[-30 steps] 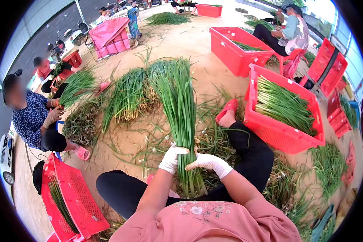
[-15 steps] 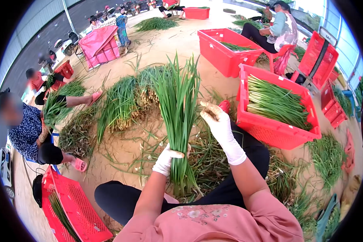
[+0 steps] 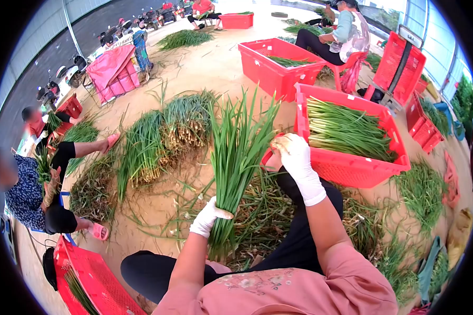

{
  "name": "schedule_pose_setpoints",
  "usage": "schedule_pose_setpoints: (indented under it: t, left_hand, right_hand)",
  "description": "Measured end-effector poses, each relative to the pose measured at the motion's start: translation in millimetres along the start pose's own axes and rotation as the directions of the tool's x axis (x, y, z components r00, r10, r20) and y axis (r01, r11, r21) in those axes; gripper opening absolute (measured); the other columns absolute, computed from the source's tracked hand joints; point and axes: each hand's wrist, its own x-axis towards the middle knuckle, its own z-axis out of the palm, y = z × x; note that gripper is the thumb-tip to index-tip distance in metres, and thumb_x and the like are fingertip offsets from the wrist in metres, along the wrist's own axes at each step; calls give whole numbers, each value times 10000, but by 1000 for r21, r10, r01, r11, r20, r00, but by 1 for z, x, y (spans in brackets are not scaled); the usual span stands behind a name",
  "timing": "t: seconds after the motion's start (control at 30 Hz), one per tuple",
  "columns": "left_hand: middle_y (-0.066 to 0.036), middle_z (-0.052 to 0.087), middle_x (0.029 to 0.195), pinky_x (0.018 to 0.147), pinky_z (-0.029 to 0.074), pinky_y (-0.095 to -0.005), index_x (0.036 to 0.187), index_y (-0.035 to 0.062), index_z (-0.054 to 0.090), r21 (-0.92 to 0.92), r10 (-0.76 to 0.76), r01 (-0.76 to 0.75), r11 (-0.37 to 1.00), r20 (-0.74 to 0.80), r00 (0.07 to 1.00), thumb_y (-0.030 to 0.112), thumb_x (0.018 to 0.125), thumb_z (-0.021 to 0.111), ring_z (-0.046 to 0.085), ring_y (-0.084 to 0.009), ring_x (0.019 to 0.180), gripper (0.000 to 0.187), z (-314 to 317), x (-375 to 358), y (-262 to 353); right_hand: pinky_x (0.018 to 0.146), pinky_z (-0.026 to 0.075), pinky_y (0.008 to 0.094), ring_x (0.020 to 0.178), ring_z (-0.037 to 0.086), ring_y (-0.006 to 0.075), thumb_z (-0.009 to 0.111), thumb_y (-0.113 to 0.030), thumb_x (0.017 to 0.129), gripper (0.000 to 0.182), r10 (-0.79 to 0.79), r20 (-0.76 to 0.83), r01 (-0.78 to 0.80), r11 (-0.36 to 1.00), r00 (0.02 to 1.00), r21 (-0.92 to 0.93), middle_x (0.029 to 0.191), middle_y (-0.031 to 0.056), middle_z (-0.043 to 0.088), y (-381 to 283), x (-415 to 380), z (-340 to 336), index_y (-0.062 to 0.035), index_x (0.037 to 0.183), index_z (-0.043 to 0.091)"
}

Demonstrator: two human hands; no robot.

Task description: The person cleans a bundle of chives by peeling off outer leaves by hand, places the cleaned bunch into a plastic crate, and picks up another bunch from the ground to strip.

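Note:
My left hand (image 3: 210,216), in a white glove, is wrapped round the lower part of a bunch of long green chives (image 3: 236,168). The bunch stands nearly upright, its leaf tips fanning out and leaning a little to the right. My right hand (image 3: 294,152), also gloved with soiled fingertips, is just right of the upper leaves. Its fingers are bent together; whether anything thin is pinched in them I cannot make out. Under the hands lies a heap of loose leaves and trimmings (image 3: 263,215) between my legs.
A red crate (image 3: 352,176) of bundled chives stands to the right, another red crate (image 3: 278,79) behind it. Piled chives (image 3: 186,121) with roots lie ahead left. A co-worker (image 3: 31,178) sits at left near a tilted red crate (image 3: 97,273). Other people sit farther back.
My right hand has come lower, and its fingers have curled in. The bunch in my left hand now leans rightward, with its leaves more fanned. The view has shifted slightly right.

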Motion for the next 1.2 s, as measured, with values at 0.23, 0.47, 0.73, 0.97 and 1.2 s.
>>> schedule_pose_setpoints:
  t: [0.23,0.47,0.73,0.97,1.2]
  left_hand:
    - [-67,627,849,726,473,-304,1015,6,570,4,-70,70,998,-20,997,3,447,712,592,-191,759,586,-4,-2,-7]
    - [-69,617,873,744,469,-323,1088,20,512,21,-130,131,991,-53,990,-24,444,703,587,-198,768,673,9,0,-7]
    - [-59,614,844,713,471,-316,1044,18,535,17,-136,136,991,-13,991,-3,430,713,578,-194,733,640,7,4,-16]
    - [-61,616,821,695,473,-303,1007,9,565,-9,-175,175,985,16,985,8,416,732,581,-195,721,614,5,-4,-27]
    - [-50,626,937,780,461,-301,1085,11,560,68,-224,219,973,88,971,-48,430,721,582,-165,826,677,1,-4,-35]
  right_hand:
    - [588,405,193,651,491,63,664,-124,784,234,619,436,-680,226,653,698,778,-19,589,13,-2,-7,-29,993,618]
    - [511,360,210,583,474,80,616,-93,807,196,499,672,-588,-342,547,733,787,-7,599,25,-23,33,-34,994,616]
    - [610,434,269,666,541,163,617,-76,790,69,426,134,-444,821,895,358,708,64,582,45,-31,34,-27,833,596]
    - [558,424,230,601,495,93,667,-136,772,305,734,435,-785,212,521,582,854,20,618,70,1,0,-12,1033,569]
    - [507,379,210,584,453,71,590,-111,837,195,540,687,-595,-372,486,713,772,-27,550,108,-21,24,-48,1018,553]
